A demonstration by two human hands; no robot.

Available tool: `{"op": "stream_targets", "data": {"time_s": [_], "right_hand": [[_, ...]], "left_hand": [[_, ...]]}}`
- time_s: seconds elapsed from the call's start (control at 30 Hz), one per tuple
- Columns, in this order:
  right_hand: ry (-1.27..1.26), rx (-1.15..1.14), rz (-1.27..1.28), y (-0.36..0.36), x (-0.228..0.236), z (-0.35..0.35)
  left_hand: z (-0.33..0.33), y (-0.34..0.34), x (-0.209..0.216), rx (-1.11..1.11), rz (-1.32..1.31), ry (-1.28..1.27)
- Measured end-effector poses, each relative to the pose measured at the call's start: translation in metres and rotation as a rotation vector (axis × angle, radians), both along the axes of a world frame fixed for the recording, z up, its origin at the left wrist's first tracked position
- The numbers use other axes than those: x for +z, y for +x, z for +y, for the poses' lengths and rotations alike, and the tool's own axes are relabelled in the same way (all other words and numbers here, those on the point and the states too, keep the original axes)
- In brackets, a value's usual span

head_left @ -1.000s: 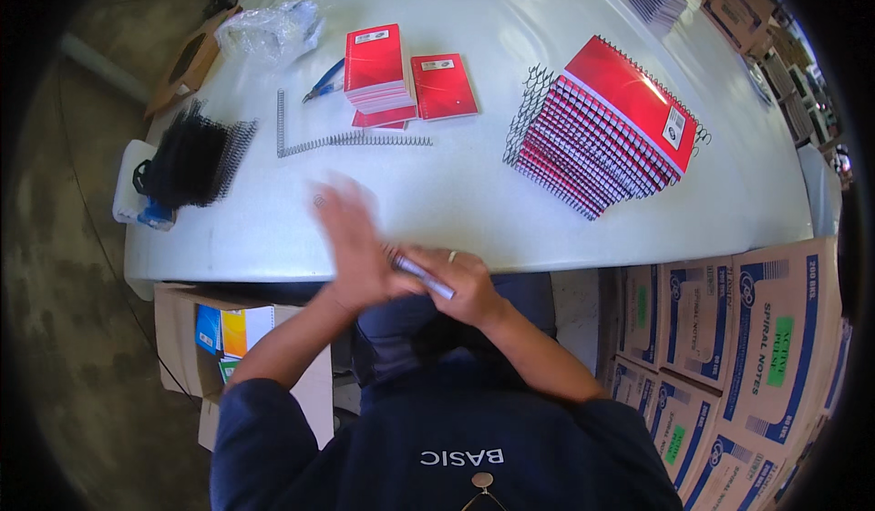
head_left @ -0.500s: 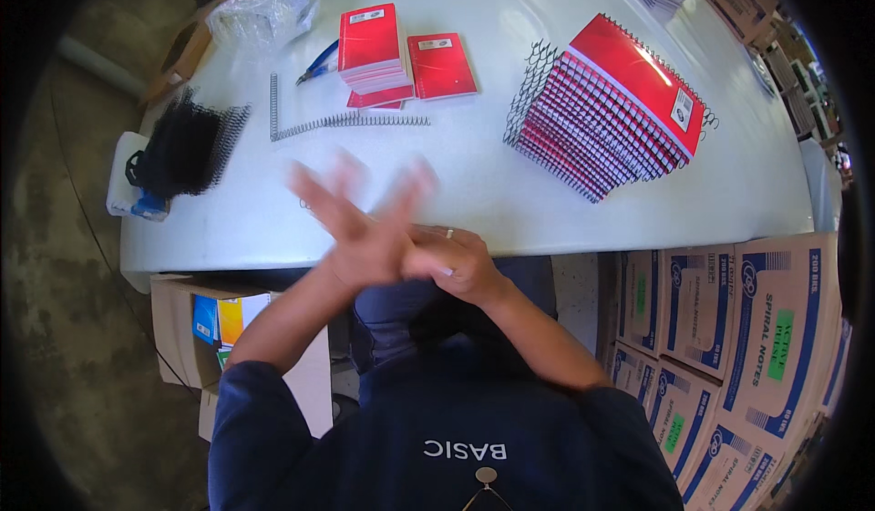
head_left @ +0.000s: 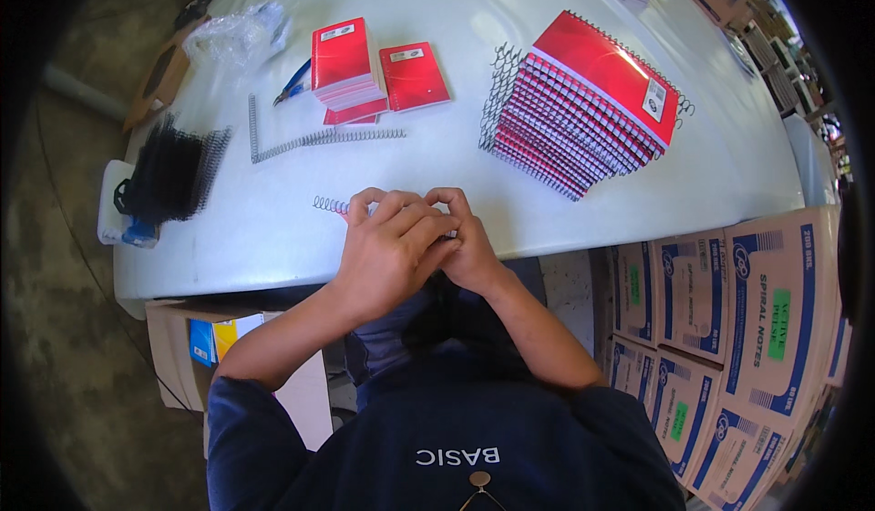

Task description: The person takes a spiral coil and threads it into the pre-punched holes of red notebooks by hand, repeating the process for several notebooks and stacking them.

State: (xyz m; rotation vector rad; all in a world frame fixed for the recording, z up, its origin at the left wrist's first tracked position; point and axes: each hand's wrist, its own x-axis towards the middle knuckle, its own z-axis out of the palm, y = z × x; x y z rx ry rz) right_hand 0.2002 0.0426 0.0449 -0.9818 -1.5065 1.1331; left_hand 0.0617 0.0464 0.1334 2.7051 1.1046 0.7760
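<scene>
At the table's near edge my left hand [head_left: 387,251] and my right hand [head_left: 467,248] meet, fingers bent and closed over a small red notebook. Mostly hidden by them, the notebook shows only as a red sliver. A wire spiral coil [head_left: 330,205] pokes out past the left fingers, along the notebook's far edge. Beyond my hands lie loose wire coils [head_left: 328,137] in an L shape. A stack of red notebooks [head_left: 342,64] without coils stands behind them, with another red notebook [head_left: 415,78] beside it. Farther right is a fanned pile of coil-bound red notebooks [head_left: 592,92].
Blue-handled pliers [head_left: 293,84] lie left of the stack. A bundle of dark coils [head_left: 169,174] and crumpled clear plastic [head_left: 239,41] sit at the table's left. Cardboard boxes [head_left: 775,320] are piled below right; an open box [head_left: 178,351] holds colourful notebooks below left.
My left hand, spread and blurred before, has come down and closed beside the right one. The coil end now shows more plainly. The whole view has shifted slightly.
</scene>
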Motion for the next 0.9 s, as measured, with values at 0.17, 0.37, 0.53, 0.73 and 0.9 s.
{"op": "stream_targets", "data": {"time_s": [0.17, 0.37, 0.53, 0.73, 0.9], "right_hand": [[-0.010, 0.013, -0.053, 0.002, 0.013, -0.003], [-0.007, 0.023, -0.016, 0.038, 0.075, -0.014], [0.186, -0.075, -0.082, 0.081, 0.138, -0.020], [0.902, -0.225, -0.315, 0.159, 0.193, -0.003], [0.613, -0.445, -0.607, 0.178, 0.150, 0.014]], "left_hand": [[0.013, 0.003, 0.021, -0.098, 0.043, 0.015], [0.014, 0.030, 0.064, -0.095, -0.082, -0.132], [0.017, 0.061, 0.118, -0.243, -0.303, -0.080], [0.082, 0.080, 0.140, -0.269, -0.285, 0.411], [0.112, 0.096, 0.088, -0.266, -0.301, 0.247]]}}
